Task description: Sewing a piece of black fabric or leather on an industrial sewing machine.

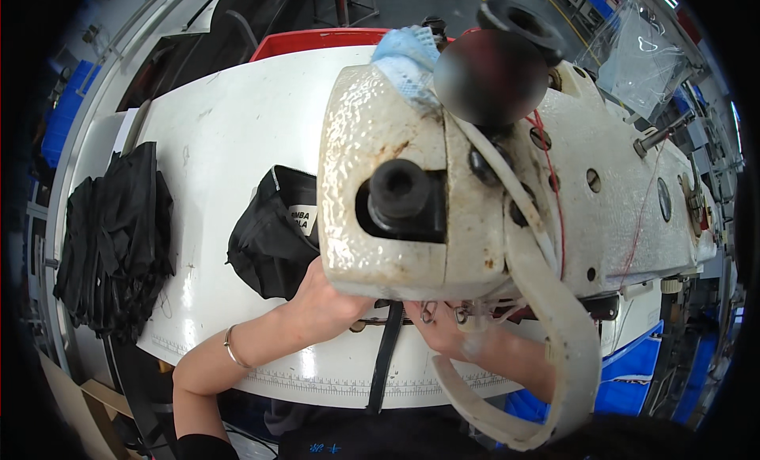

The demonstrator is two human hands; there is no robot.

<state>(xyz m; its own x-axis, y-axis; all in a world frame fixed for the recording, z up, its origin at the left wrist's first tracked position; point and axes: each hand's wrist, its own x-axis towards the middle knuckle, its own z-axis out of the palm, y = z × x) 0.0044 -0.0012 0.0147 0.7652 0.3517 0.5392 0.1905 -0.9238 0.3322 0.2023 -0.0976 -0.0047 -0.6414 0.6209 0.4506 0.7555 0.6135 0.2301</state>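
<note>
A cream-white industrial sewing machine (388, 274) fills the middle and right, its head hiding much of the work area. My left hand (328, 308) reaches under the head from the left, and its fingers are out of sight. Beside it lies a black fabric pouch (265, 250) with a zipped edge and a white label, partly covered by the machine. My right hand (443, 329) is at the near side of the needle area, its fingers mostly hidden by machine parts. Between my two hands a narrow black strip (385, 357) runs down over the table's near edge.
A pile of black fabric pieces (115, 242) rests on the left of the white table (214, 127), which has a ruler scale along its near edge. A looped white strap (566, 341) hangs before my right forearm. Behind the table is a red bin (317, 39); blue bins (633, 373) stand lower right.
</note>
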